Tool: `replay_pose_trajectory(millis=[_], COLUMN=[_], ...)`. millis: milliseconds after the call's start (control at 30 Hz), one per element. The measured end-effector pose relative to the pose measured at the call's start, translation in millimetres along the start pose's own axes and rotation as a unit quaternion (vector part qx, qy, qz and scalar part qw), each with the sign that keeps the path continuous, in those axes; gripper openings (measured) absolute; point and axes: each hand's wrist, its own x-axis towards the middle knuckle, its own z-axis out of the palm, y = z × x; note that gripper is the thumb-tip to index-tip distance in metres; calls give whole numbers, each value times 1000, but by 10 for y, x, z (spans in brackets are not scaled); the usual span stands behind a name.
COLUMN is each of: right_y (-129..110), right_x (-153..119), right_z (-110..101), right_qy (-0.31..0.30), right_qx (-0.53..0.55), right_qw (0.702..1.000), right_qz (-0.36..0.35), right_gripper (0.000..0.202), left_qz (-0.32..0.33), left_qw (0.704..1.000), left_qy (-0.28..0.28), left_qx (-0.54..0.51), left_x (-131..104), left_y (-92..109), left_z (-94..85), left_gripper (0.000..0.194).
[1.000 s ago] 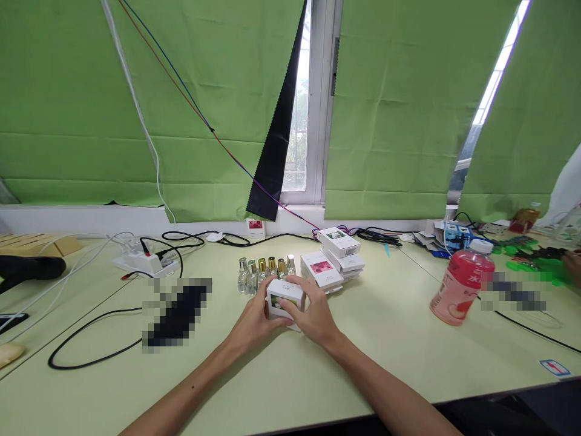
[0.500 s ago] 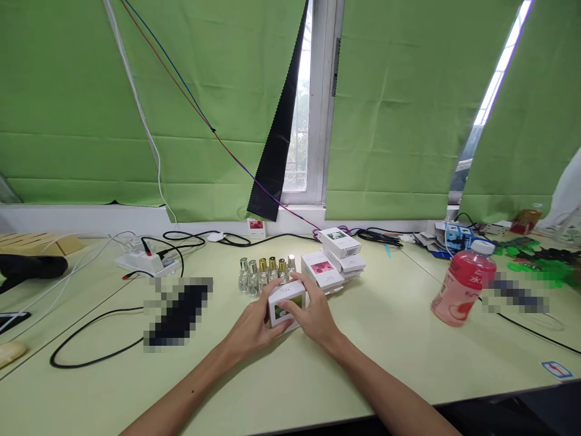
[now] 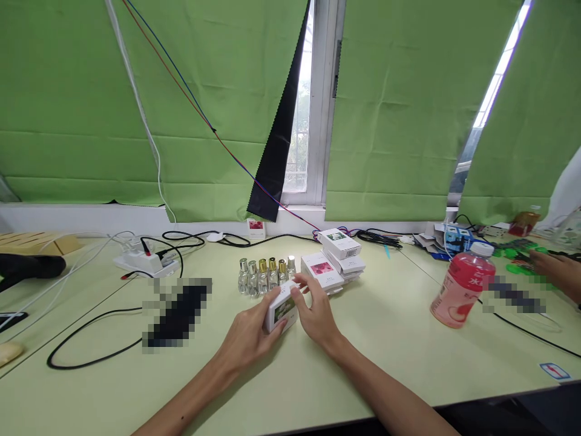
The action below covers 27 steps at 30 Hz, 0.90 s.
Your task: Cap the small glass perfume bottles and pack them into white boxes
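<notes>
A small white cardboard box point(image 3: 281, 310) with a green and white picture on its front is tilted just above the table. My left hand point(image 3: 247, 333) wraps around its left side, thumb along the bottom and fingers behind. At its upper right end, the thumb and forefinger of my right hand point(image 3: 320, 315) pinch the edge. Whether a flap there is loose I cannot tell. Just behind the box stand several small glass bottles point(image 3: 262, 280) with gold and silver caps. Right of them lie a white box with a pink picture point(image 3: 321, 271) and a stack of similar boxes point(image 3: 340, 243).
A bottle of pink drink point(image 3: 463, 292) stands to the right. Beyond it, another person's hand point(image 3: 556, 269) reaches over green pieces point(image 3: 521, 248). A power strip point(image 3: 140, 261) with cables and a blurred dark object point(image 3: 177, 315) lie left. One more small box point(image 3: 256, 228) leans by the wall.
The box has turned, its right end now angled upward. My right thumb has slid from its front face to its upper right edge. Another person's hand has entered at the far right.
</notes>
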Motion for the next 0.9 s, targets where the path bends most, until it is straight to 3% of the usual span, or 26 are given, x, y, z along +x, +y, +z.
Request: replay_pose_trajectory(millis=[267, 467, 700, 900], right_y=[-18, -32, -41, -40], right_x=[-11, -17, -20, -21], right_z=[13, 11, 13, 19], right_qy=[-1, -8, -16, -25], right_qx=[6, 17, 19, 26], right_qw=[1000, 999, 999, 998], right_qz=[24, 36, 47, 50], right_gripper=[38, 39, 39, 38], left_qz=[-109, -241, -280, -255], left_qw=[991, 953, 927, 931], left_qy=[22, -8, -4, -6], left_qx=[77, 186, 248, 261], left_x=[-283, -307, -67, 372], left_y=[-55, -129, -257, -593], left_z=[-330, -669, -848, -890], left_gripper=[57, 60, 48, 46])
